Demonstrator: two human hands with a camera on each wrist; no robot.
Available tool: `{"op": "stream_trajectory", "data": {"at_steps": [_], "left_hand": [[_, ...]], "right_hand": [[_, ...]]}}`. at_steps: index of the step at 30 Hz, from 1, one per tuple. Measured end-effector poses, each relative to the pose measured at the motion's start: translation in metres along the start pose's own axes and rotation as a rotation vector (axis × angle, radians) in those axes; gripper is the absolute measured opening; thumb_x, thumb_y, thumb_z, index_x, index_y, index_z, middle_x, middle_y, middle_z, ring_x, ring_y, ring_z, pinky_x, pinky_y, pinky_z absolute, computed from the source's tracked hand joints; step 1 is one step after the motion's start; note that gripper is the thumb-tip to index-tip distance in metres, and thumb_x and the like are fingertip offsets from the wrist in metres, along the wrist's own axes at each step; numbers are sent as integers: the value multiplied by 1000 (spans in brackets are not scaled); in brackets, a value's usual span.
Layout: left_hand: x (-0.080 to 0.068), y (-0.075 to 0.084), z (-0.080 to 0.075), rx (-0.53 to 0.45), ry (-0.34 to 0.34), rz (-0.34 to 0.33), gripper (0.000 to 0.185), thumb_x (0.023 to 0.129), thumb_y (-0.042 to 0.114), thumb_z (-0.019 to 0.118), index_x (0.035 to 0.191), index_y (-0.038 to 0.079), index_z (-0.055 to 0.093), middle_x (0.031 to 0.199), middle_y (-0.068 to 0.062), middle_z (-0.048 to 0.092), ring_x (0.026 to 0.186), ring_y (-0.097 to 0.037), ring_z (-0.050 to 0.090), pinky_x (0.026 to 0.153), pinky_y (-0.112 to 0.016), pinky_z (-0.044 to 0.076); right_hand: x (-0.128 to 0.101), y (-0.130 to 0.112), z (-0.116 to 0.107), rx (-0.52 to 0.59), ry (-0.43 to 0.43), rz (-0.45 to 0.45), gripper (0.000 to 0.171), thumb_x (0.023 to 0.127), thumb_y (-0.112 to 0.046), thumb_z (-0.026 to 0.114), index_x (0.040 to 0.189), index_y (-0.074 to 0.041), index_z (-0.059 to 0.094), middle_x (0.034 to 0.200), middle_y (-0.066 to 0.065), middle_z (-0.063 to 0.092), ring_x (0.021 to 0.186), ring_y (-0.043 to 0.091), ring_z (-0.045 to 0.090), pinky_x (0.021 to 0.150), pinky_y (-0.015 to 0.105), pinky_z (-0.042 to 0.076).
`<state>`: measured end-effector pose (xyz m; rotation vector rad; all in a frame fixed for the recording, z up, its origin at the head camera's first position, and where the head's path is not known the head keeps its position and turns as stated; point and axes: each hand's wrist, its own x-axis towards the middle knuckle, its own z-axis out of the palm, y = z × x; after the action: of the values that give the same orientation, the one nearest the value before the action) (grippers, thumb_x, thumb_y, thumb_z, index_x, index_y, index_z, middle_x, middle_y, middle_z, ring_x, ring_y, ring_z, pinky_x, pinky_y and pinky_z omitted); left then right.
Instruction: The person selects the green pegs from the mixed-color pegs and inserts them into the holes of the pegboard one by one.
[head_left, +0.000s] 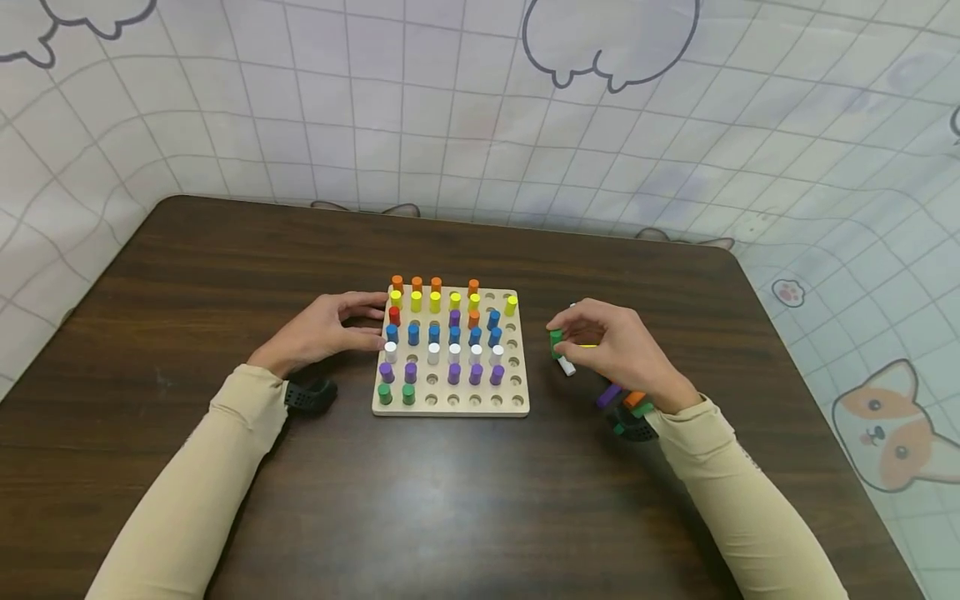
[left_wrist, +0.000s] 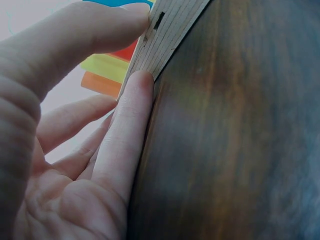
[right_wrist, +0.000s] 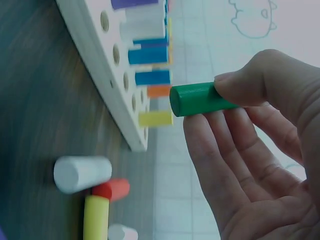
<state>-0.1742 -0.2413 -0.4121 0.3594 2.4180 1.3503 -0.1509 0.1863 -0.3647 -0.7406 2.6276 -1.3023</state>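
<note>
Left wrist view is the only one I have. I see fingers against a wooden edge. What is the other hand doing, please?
Observer: The right hand pinches a green peg between thumb and fingers, to the right of the peg board, above the table.
Operator: Are there other pegs outside the board?
Observer: Yes. Under the right hand lie loose pegs, among them a white peg, a red one and a yellow one.
Operator: Is the board full?
Observer: No. The nearest row holds only two green pegs at its left end; the other holes there are empty.
Operator: And my hand, where on the board?
Observer: The left hand rests on the board's left edge.
</note>
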Motion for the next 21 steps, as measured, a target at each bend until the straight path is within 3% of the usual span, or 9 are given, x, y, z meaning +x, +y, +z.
{"op": "stream_trajectory", "data": {"at_steps": [5,14,21], "left_hand": [[1,0,-2,9,-3,1,81,89,33,83,156,13,44,149,-12,57,137,-30,53,116,-53,43],[2,-2,-2,-1,-4,-10,82,89,36,83,157,15,43,151,-10,55,138,-30,51,118,-54,41],[3,-1,-2,2,-4,-12,82,88,36,83,157,15,44,151,-10,55,138,-30,52,118,-54,43]], "right_hand": [[2,-12,9,5,-11,-24,25,90,-3,77,114,-7,73,114,5,72,97,17,72,87,25,60],[9,-26,27,-68,-58,-77,24,88,-5,78,111,-12,75,107,1,74,92,13,71,87,41,62],[12,-35,39,-1,-95,-101,24,89,-6,79,112,-11,74,108,2,73,94,13,72,89,34,63]]}}
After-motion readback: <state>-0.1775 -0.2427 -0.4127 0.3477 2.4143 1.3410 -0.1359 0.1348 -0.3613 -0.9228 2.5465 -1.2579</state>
